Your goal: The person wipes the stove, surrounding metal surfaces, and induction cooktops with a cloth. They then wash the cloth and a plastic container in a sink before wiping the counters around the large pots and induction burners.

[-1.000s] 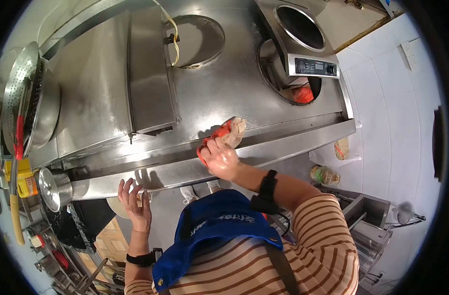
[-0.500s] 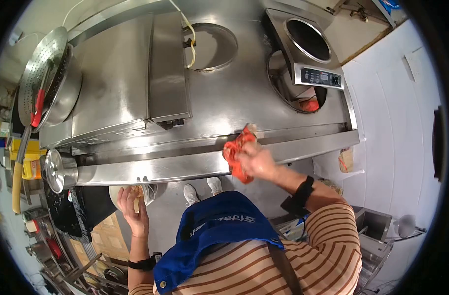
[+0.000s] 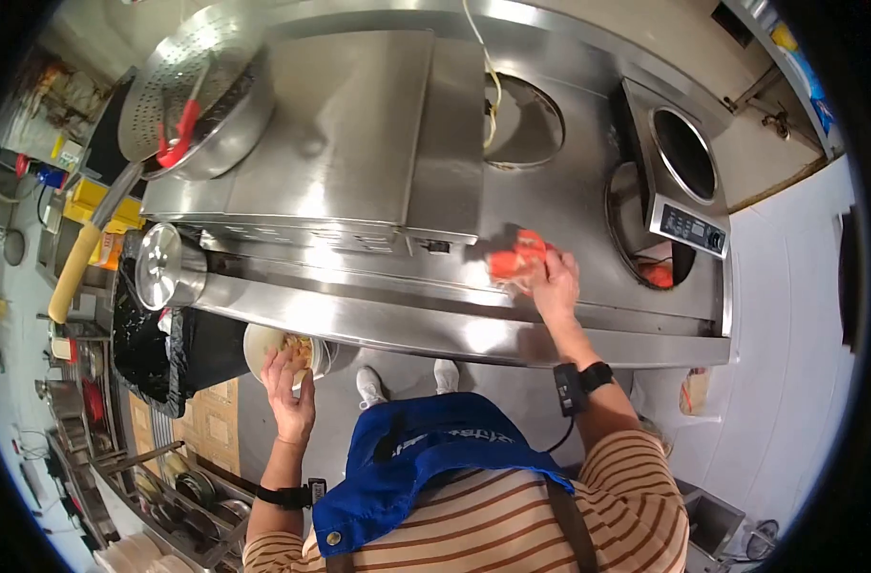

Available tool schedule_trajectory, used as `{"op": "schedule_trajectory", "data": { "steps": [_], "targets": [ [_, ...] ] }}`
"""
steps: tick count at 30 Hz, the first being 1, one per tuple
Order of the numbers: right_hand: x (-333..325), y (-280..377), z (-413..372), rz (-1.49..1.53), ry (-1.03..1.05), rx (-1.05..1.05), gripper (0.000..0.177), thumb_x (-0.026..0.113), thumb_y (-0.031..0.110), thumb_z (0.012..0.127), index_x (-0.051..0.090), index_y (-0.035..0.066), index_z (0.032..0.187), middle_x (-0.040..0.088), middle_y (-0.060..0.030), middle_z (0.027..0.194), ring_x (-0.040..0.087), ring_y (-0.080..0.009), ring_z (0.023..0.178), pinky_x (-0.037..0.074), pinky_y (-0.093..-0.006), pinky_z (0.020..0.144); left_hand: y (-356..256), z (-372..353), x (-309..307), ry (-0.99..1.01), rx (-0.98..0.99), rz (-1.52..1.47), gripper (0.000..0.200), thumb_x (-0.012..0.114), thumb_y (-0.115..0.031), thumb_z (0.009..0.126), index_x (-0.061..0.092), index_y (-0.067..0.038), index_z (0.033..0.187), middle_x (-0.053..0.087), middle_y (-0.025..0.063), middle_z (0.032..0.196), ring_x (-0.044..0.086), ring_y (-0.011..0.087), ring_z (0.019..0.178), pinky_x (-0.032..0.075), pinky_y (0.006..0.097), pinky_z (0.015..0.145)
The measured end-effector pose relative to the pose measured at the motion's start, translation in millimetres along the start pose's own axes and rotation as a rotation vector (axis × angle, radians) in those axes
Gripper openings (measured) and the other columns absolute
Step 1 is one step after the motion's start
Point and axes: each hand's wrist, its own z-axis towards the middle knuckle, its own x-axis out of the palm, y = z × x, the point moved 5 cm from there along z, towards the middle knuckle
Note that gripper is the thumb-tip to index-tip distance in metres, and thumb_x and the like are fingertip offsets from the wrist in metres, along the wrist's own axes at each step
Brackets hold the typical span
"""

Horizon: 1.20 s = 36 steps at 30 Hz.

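Spanning the view from ten through twelve to three o'clock, the steel counter (image 3: 583,191) carries a steel box (image 3: 330,124) at eleven, an induction cooker (image 3: 683,167) at two and a perforated strainer (image 3: 171,91) at ten. Lower, at eight, is a white bucket (image 3: 259,351); the left hand (image 3: 284,393) overlaps it, fingers parted and loosely curled, contact unclear. At three, the right hand (image 3: 557,286) grips a bunched red cloth (image 3: 518,265), slightly blurred, over the counter between box and cooker.
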Motion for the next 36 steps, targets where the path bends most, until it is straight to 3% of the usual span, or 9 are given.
{"op": "schedule_trajectory", "data": {
  "steps": [2,6,8,13,17,21,24,29,36],
  "targets": [
    [28,6,-23,-0.413,-0.075,-0.291,0.027,0.064,0.027,0.075,0.063,0.006,0.092,0.053,-0.0194,0.096,0.051,-0.0371,0.092,0.042,-0.0506,0.078,19,-5,-11,-0.021,-0.046,-0.013,0.019,0.062,0.001,0.075,0.059,-0.003,0.093,0.053,0.0136,0.117,0.04,0.0377,0.119,0.033,0.0454,0.099],
    [95,59,-43,-0.396,0.495,0.112,0.039,0.055,0.024,0.081,0.06,-0.005,0.106,0.043,-0.0264,0.127,0.046,-0.0404,0.107,0.033,-0.0462,0.097,44,2,-40,-0.055,-0.066,-0.003,0.019,0.061,0.0,0.075,0.059,-0.003,0.094,0.054,0.0145,0.116,0.041,0.0376,0.119,0.033,0.045,0.099],
    [154,81,-65,-0.447,0.013,-0.094,0.042,0.048,0.026,0.084,0.053,-0.008,0.106,0.048,-0.0249,0.117,0.046,-0.0371,0.108,0.035,-0.0452,0.093,66,2,-57,-0.08,-0.042,0.023,0.019,0.061,0.0,0.075,0.059,-0.003,0.094,0.054,0.0148,0.116,0.041,0.0376,0.118,0.033,0.0449,0.098],
    [199,216,-66,-0.153,0.184,-0.239,0.017,0.06,0.013,0.061,0.061,0.003,0.076,0.059,-0.0145,0.078,0.056,-0.0319,0.08,0.045,-0.0431,0.072,126,-11,-98,-0.105,-0.09,0.042,0.02,0.06,0.002,0.074,0.058,-0.003,0.093,0.052,0.0149,0.117,0.039,0.0378,0.119,0.032,0.0475,0.098],
    [269,299,-82,0.066,0.212,-0.435,0.015,0.059,0.006,0.062,0.06,0.001,0.076,0.059,-0.0171,0.079,0.057,-0.0336,0.083,0.045,-0.043,0.077,165,-26,-117,-0.09,-0.126,0.057,0.02,0.06,0.003,0.073,0.058,-0.004,0.092,0.052,0.0142,0.117,0.039,0.0379,0.119,0.033,0.0473,0.097],
    [298,338,-57,0.48,0.332,-0.205,0.009,0.06,0.01,0.074,0.059,0.001,0.076,0.058,-0.0162,0.071,0.059,-0.031,0.071,0.047,-0.0415,0.067,184,-20,-130,-0.107,-0.086,0.025,0.018,0.061,0.002,0.074,0.058,-0.004,0.091,0.054,0.0133,0.114,0.041,0.0365,0.118,0.033,0.0452,0.098],
    [250,344,-56,1.237,0.649,0.502,0.01,0.053,0.008,0.085,0.058,0.003,0.078,0.059,-0.003,0.068,0.057,-0.011,0.062,0.047,-0.0282,0.053,192,-4,-137,-0.106,-0.027,0.0,0.019,0.061,0.002,0.074,0.057,-0.003,0.092,0.053,0.0139,0.114,0.04,0.0377,0.118,0.034,0.0463,0.097],
    [151,322,-61,1.686,0.493,0.668,0.016,0.044,0.003,0.082,0.059,0.005,0.087,0.061,-0.0036,0.078,0.06,-0.0144,0.068,0.051,-0.028,0.062,202,16,-123,-0.071,0.039,-0.107,0.02,0.06,0.002,0.073,0.056,-0.003,0.092,0.054,0.0139,0.114,0.04,0.0381,0.118,0.034,0.0467,0.096],
    [-27,261,88,1.567,0.181,0.29,0.022,0.04,0.015,0.085,0.058,0.004,0.091,0.061,-0.0108,0.09,0.061,-0.023,0.082,0.051,-0.0376,0.078,176,40,-101,-0.062,0.033,-0.164,0.022,0.059,0.004,0.072,0.056,-0.003,0.092,0.055,0.014,0.112,0.043,0.0371,0.115,0.036,0.0447,0.095]
  ]
}}
